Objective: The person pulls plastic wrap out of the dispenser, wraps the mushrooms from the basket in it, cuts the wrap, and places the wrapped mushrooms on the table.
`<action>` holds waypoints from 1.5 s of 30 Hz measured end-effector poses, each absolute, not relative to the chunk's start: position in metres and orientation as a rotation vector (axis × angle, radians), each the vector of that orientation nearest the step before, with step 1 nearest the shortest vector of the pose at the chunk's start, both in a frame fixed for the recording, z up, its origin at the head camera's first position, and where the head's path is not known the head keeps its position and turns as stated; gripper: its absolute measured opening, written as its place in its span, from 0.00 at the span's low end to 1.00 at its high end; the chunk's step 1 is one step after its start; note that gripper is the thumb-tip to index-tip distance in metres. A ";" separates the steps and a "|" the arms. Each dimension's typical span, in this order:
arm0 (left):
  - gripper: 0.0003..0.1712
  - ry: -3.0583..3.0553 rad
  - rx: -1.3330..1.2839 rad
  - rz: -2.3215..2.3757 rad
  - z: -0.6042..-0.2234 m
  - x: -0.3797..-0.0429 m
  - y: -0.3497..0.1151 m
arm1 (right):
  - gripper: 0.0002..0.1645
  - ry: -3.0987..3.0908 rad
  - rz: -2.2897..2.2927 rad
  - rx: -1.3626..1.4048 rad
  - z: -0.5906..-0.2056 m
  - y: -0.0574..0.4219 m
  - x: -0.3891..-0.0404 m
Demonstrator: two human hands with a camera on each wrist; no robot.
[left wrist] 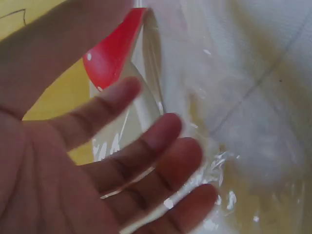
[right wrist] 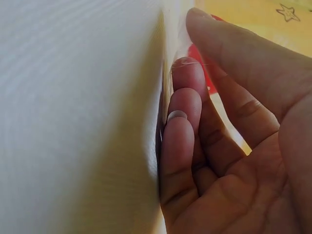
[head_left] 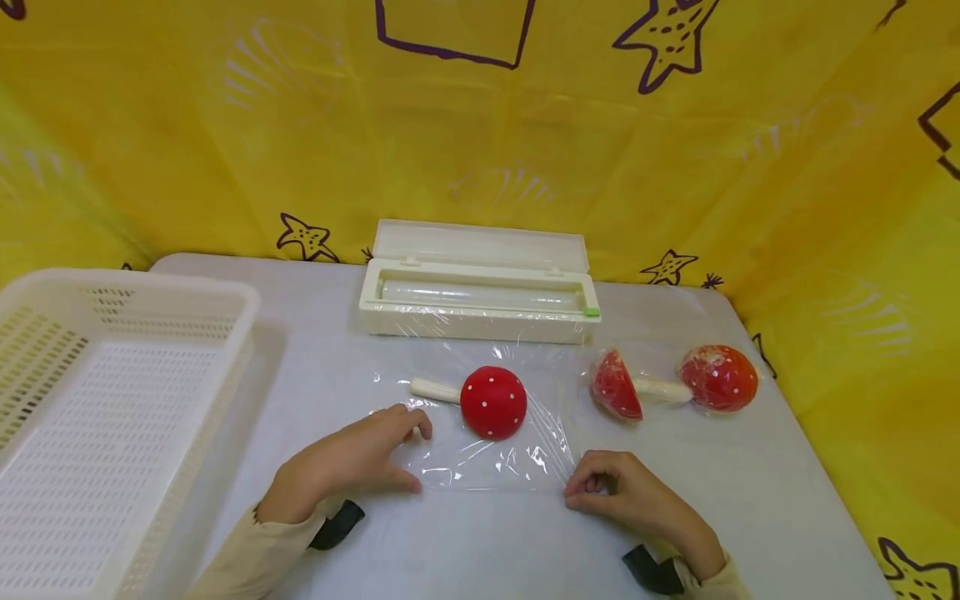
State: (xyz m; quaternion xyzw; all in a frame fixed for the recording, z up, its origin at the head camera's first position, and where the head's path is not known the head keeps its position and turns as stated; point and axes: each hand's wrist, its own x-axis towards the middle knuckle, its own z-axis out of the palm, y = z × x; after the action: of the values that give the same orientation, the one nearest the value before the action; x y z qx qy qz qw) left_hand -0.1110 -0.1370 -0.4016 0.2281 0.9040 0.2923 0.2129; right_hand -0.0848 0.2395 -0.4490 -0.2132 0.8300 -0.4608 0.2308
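A red toy mushroom (head_left: 492, 403) with white dots and a pale stem lies on a sheet of clear plastic wrap (head_left: 480, 467) on the table. The sheet stretches from the wrap dispenser (head_left: 480, 323) toward me. At the sheet's near right corner, my right hand (head_left: 626, 492) pinches its edge between thumb and fingers; the other fingers curl against the table in the right wrist view. My left hand (head_left: 348, 462) hovers by the sheet's left side near the stem, thumb and fingers spread. In the left wrist view the fingers (left wrist: 165, 161) hold nothing.
Two more red mushrooms, one (head_left: 617, 386) and another (head_left: 718, 379), lie wrapped in film on the right. A white plastic basket (head_left: 243, 333) stands at the left. The dispenser's lid (head_left: 480, 246) is raised, and yellow patterned cloth (head_left: 480, 125) hangs behind the table.
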 end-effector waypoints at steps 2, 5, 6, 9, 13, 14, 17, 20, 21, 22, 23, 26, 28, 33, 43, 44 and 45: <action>0.26 2.524 0.608 0.735 -0.399 -0.105 -0.140 | 0.04 2.270 -1.292 -0.610 -0.452 0.241 -0.086; 0.26 2.558 0.532 0.614 -0.398 -0.101 -0.144 | 0.04 2.246 -1.321 -0.638 -0.455 0.243 -0.087; 0.26 2.564 0.507 0.577 -0.398 -0.100 -0.145 | 0.04 2.238 -1.329 -0.646 -0.455 0.244 -0.088; 0.22 2.579 0.502 0.529 -0.400 -0.101 -0.149 | 0.03 2.206 -1.357 -0.661 -0.457 0.247 -0.090; 0.14 2.631 0.579 0.555 -0.401 -0.103 -0.155 | 0.02 2.162 -1.397 -0.660 -0.459 0.250 -0.092; 0.13 2.642 0.587 0.568 -0.401 -0.103 -0.156 | 0.03 2.152 -1.404 -0.657 -0.459 0.251 -0.093; 0.14 2.660 0.601 0.613 -0.397 -0.104 -0.160 | 0.03 2.137 -1.406 -0.659 -0.458 0.252 -0.095; 0.14 2.679 0.599 0.643 -0.390 -0.105 -0.162 | 0.04 2.140 -1.388 -0.674 -0.454 0.252 -0.096; 0.13 2.692 0.608 0.650 -0.388 -0.105 -0.163 | 0.04 2.148 -1.373 -0.672 -0.451 0.251 -0.096; 0.12 2.710 0.615 0.650 -0.385 -0.106 -0.163 | 0.03 2.159 -1.357 -0.673 -0.447 0.251 -0.097; 0.12 2.724 0.612 0.655 -0.383 -0.106 -0.163 | 0.03 2.172 -1.339 -0.671 -0.443 0.250 -0.098; 0.10 2.760 0.596 0.673 -0.376 -0.108 -0.164 | 0.03 2.208 -1.296 -0.653 -0.432 0.248 -0.102; 0.08 2.777 0.574 0.687 -0.373 -0.108 -0.164 | 0.03 2.236 -1.277 -0.661 -0.427 0.247 -0.106; 0.06 2.839 0.518 0.714 -0.368 -0.110 -0.165 | 0.05 2.377 -1.242 -0.691 -0.415 0.243 -0.115; 0.02 2.967 0.385 0.761 -0.363 -0.124 -0.159 | 0.11 2.706 -1.341 -0.731 -0.403 0.232 -0.142; 0.02 2.975 0.362 0.770 -0.364 -0.127 -0.159 | 0.11 2.730 -1.348 -0.734 -0.403 0.232 -0.145; 0.02 2.982 0.342 0.782 -0.364 -0.129 -0.158 | 0.11 2.746 -1.359 -0.730 -0.403 0.231 -0.148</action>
State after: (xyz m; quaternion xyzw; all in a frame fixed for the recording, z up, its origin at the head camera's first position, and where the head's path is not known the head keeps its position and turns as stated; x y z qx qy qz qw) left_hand -0.1291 -0.1578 -0.3641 0.1104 0.9612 0.2522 0.0198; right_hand -0.1477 0.2308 -0.4031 -0.2319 0.8718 -0.4314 -0.0042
